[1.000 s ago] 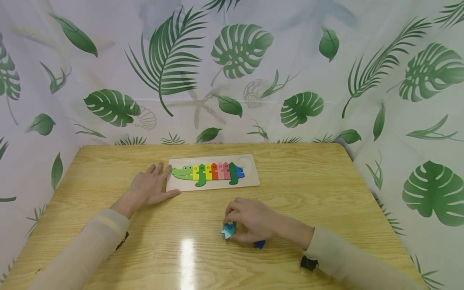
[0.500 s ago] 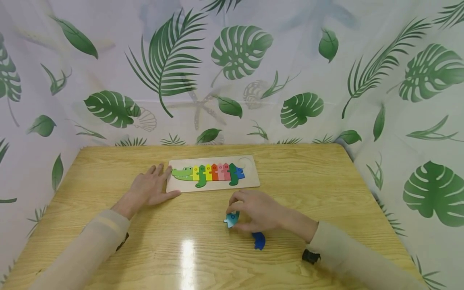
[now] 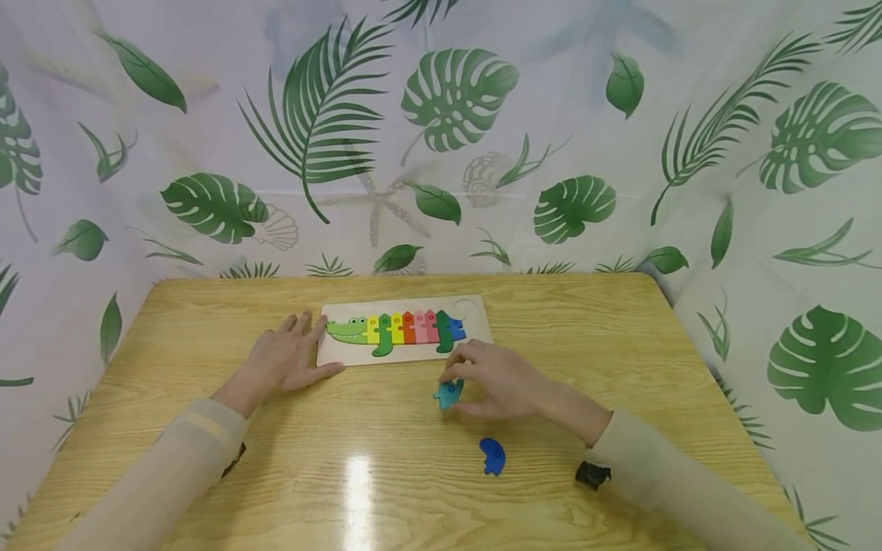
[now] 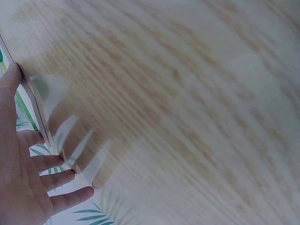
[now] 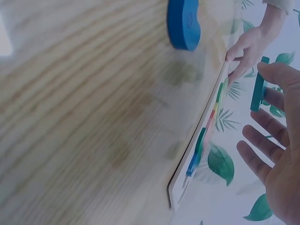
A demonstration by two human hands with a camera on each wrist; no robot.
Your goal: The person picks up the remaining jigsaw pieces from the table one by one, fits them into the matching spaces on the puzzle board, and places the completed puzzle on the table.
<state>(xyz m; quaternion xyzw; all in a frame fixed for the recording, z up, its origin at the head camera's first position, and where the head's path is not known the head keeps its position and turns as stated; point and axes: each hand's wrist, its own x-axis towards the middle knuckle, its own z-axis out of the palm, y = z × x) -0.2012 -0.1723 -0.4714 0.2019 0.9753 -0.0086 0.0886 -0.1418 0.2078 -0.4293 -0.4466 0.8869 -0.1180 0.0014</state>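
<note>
A pale wooden puzzle board (image 3: 475, 344) lies toward the back of the table, bearing a colourful crocodile made of interlocking pieces, with a green head at left and a blue piece (image 3: 456, 329) at right. My left hand (image 3: 282, 358) rests at the board's left end, fingers spread along its edge, as the left wrist view also shows. My right hand (image 3: 501, 383) pinches a teal puzzle piece (image 3: 449, 393) between thumb and fingers, just in front of the board; in the right wrist view the piece (image 5: 259, 85) is edge-on, off the table.
A dark blue curved puzzle piece (image 3: 492, 457) lies on the wooden table (image 3: 289, 474) nearer the front, below the right hand. A leaf-printed white cloth (image 3: 496, 168) hangs behind the table and along both sides.
My right hand has carried the teal piece away from me and slightly right, toward the board, uncovering the dark blue piece. The left hand and board have stayed put.
</note>
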